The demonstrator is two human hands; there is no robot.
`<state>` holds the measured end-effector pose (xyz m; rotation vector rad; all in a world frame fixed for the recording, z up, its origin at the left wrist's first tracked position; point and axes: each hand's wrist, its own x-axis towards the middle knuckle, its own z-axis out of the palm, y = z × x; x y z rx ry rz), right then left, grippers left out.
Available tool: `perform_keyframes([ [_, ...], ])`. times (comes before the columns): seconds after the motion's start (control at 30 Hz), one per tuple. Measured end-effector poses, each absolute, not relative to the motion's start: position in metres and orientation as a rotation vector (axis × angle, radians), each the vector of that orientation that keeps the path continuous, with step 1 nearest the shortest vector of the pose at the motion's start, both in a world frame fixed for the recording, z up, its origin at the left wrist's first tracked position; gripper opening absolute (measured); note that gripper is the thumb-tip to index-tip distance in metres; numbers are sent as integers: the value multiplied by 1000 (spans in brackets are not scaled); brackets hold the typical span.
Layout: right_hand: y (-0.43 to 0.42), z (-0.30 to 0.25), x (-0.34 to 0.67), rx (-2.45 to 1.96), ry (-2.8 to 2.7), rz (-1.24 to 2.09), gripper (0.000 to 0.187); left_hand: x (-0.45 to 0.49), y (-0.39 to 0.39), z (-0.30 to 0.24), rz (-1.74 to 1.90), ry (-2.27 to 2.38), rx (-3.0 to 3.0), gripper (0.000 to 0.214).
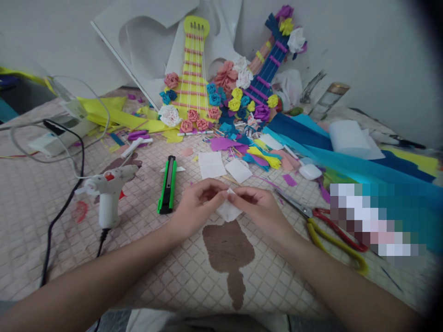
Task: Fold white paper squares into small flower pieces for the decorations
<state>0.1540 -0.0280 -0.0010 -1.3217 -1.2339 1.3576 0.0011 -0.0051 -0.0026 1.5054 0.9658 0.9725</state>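
White paper, a small, soft-looking piece (pixel 229 211), is to the right of the green cutter (pixel 168 186), its top corner pinched by the left hand (pixel 201 201) and the right hand (pixel 266 206); each grip has thumb and fingers clamped on it, thumbs nearly meeting. Such thin stuff probably calls for a light, even pinch, both thumbs level, the crease pressed from the middle outward; a hard tug could tear it.

Hidden behind the thumbs are most fingertips, so the fold itself cannot be made out. Beyond the cutter and to its right, the coloured scraps (pixel 226 144) overlap too much to sort. Well to the cutter's right, beside the scissors (pixel 306 212), a pixelated block (pixel 377 226) masks part of the bench (pixel 155 272).
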Motion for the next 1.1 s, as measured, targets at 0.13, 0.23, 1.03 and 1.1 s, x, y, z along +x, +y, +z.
perform_keyframes([
  [0.13, -28, 0, 154, -1328, -1243, 1349, 18, 1, -4, -6, 948, 985, 1546, 11],
  [0.23, -28, 0, 153, -1337, -1264, 1336, 18, 1, -3, -6, 942, 990, 1533, 11],
  [1.03, -27, -1, 155, -1307, -1209, 1367, 19, 0, -4, -3, 920, 1012, 1577, 16],
  [1.1, -27, -2, 155, -1290, -1205, 1376, 19, 0, -4, -4, 924, 1017, 1605, 16],
])
